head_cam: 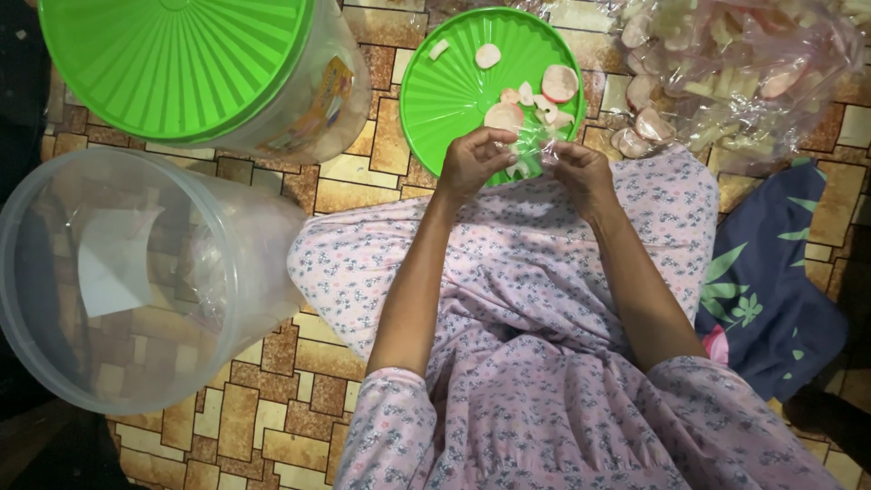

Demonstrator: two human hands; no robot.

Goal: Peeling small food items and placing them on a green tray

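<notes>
My left hand [472, 161] and my right hand [581, 172] meet over my lap, both pinching a small clear plastic bag [531, 150] with pale pieces inside. Just beyond them a round green lid [445, 91] lies on the floor like a plate, carrying several pale, pink-edged crackers [560, 83]. My arms reach out from pink flowered sleeves.
A big clear plastic bag [735, 73] full of the same crackers lies at the top right. A clear tub with a green lid [181, 63] stands at the top left, an open empty clear tub [118, 272] at the left. A dark leaf-print cloth [771, 290] lies on the right.
</notes>
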